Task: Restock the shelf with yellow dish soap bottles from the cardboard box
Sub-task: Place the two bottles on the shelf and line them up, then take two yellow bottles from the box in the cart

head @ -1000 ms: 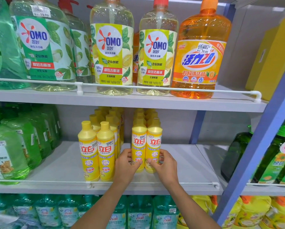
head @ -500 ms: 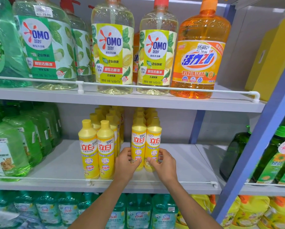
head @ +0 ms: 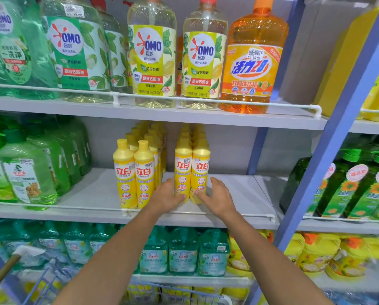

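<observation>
Yellow dish soap bottles stand in rows running front to back on the middle shelf [head: 91, 194]. One double row [head: 133, 172] is on the left, with a second double row to its right. My left hand [head: 165, 198] wraps the base of that second row's front left bottle [head: 182, 170]. My right hand [head: 218, 198] presses its fingertips on the base of the front right bottle [head: 201, 170], thumb raised. The pair stands upright between my hands, behind the white front rail [head: 239, 214]. No cardboard box is in view.
Green bottles [head: 30, 179] fill the shelf's left end. Large OMO bottles [head: 153, 62] and an orange bottle [head: 252, 69] stand above. A blue upright post [head: 329, 155] borders the right, with dark green bottles [head: 360, 183] beyond. Teal bottles [head: 182, 254] sit below, a wire basket [head: 184, 291] lowest.
The front pair of yellow bottles has slid a little farther back on the shelf between my hands. My right thumb has lifted off the bottle.
</observation>
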`<state>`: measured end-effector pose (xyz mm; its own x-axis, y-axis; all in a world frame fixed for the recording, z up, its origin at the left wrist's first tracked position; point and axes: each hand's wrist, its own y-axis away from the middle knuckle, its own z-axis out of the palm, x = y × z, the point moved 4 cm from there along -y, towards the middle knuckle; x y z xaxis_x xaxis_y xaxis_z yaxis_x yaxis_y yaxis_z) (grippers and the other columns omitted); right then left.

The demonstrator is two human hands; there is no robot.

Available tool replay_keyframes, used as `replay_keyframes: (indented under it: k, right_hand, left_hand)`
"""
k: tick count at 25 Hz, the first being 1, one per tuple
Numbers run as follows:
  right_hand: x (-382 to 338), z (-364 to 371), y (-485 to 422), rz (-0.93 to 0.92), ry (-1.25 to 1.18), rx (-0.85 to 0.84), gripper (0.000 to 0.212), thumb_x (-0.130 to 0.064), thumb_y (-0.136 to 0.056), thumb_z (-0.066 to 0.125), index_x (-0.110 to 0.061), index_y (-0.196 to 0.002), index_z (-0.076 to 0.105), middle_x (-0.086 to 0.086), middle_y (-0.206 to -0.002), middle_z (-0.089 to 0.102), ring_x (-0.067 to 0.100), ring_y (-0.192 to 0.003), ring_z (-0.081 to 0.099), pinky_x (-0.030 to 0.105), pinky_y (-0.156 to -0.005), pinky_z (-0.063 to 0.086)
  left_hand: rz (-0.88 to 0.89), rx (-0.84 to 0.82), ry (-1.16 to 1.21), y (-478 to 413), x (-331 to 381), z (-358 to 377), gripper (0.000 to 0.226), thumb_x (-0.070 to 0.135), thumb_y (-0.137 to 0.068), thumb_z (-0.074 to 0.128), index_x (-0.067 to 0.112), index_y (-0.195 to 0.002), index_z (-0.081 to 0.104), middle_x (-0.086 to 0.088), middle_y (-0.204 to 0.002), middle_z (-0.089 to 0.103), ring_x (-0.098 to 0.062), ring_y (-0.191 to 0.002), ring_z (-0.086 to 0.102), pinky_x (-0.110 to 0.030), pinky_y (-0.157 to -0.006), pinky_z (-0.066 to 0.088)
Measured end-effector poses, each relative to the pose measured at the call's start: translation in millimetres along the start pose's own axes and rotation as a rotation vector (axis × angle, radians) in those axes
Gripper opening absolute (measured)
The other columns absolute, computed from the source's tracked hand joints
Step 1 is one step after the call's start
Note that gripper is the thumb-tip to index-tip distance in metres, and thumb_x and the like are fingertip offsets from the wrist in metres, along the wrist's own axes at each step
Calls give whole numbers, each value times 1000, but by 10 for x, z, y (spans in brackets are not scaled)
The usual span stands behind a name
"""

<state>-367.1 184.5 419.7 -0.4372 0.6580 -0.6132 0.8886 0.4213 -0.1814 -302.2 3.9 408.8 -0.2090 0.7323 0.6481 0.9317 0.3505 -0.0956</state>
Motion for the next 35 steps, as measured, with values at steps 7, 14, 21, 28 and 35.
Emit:
replay_keyframes:
  k: [7, 14, 21, 28, 35]
  right_hand:
    - [-425, -155, 879, -118, 495, -150, 71, -63, -91, 54, -15, -143, 43, 13, -143, 47, 33, -131, 44, 45, -106, 44]
    - [-903, 774, 2139, -157, 657, -267, 88, -70, -92, 44, -15, -158, 23, 14, -162, 24, 35, -147, 26, 51, -116, 33]
    - [-1011, 1805, 2918, -142, 648, -459, 83, -68, -95, 43, -20, -158, 20, 11, -165, 19, 36, -150, 21, 55, -117, 31]
    - [-337, 2527, 3273, -9, 586, -669, 80, -65, -94, 47, -11, -152, 32, 15, -158, 29, 40, -141, 32, 54, -110, 40]
    - [712, 3028, 3417, 146, 537, -826, 77, -63, -95, 49, -13, -151, 32, 16, -154, 34, 38, -140, 35, 49, -109, 40]
  left_hand:
    - [310, -173, -696, 1016, 102, -298, 77, 64, -88, 57, 13, -144, 40, -15, -139, 52, -34, -127, 50, -46, -100, 47]
    - [234, -202, -771, 2339, -944, -493, 89, 74, -87, 48, 15, -151, 29, -14, -142, 48, -34, -131, 46, -49, -105, 41]
    - [59, -340, -642, 3244, -2020, -291, 95, 74, -88, 47, 17, -157, 16, -14, -157, 32, -35, -145, 31, -53, -117, 30]
    - [-82, -532, -527, 3664, -2769, 427, 92, 74, -85, 49, 19, -154, 21, -12, -155, 33, -36, -143, 32, -53, -116, 28]
    - [-194, -692, -486, 3745, -3209, 1287, 87, 64, -89, 55, 18, -154, 21, -13, -153, 36, -34, -139, 38, -47, -110, 38]
